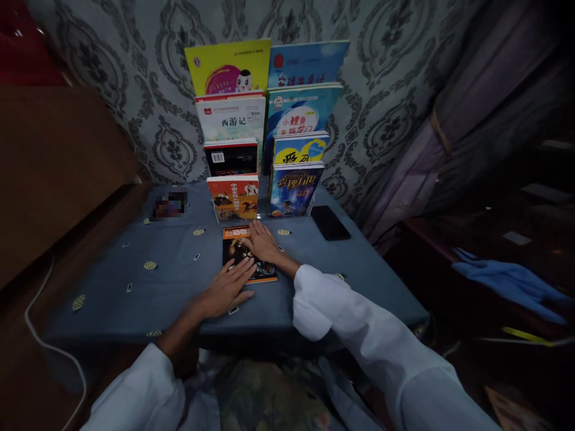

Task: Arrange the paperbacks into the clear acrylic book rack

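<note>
A book with a lion on its dark cover (233, 246) and orange edges lies flat on the blue-grey tablecloth. My left hand (228, 287) rests over its lower left part, fingers stretched out. Across its upper right part lies my right hand (263, 242), fingers extended and flat. Just behind the book, two columns of books stand upright in a clear holder; an orange book (236, 197) is at the front left and a dark blue book (295, 190) at the front right.
A black phone (330, 222) lies right of the holder. At the table's back left is a pixelated item (169, 205). A cardboard-coloured box (54, 173) stands at the left, a curtain (417, 149) hangs at the right, and a blue cloth (507, 281) lies beyond the table (112, 311).
</note>
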The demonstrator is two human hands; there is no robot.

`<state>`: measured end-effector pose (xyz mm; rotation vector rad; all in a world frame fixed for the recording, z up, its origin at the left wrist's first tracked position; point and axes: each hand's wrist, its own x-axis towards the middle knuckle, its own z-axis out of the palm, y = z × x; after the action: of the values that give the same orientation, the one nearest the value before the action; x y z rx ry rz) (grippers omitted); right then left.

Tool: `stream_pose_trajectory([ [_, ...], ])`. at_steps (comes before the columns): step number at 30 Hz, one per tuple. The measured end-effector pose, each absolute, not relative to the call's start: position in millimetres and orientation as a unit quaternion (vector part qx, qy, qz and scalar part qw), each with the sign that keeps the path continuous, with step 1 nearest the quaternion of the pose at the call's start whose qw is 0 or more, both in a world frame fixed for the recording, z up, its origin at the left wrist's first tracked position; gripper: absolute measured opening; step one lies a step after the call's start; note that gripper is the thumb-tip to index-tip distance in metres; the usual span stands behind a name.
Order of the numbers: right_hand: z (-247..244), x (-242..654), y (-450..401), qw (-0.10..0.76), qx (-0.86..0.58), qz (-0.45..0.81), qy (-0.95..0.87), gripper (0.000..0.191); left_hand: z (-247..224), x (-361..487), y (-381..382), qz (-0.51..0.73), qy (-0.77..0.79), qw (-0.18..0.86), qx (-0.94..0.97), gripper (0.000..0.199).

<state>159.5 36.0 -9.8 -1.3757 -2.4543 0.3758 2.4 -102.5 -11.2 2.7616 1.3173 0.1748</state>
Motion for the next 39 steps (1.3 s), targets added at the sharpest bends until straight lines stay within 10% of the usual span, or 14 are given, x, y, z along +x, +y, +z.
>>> stream_pose_trajectory([
  [39,-2.6,225.1,-66.7,0.261,-0.254,0.369,-0.855,0.031,21.1,38.2,-59.8,0.064,0.616,-0.033,0.784,0.043],
])
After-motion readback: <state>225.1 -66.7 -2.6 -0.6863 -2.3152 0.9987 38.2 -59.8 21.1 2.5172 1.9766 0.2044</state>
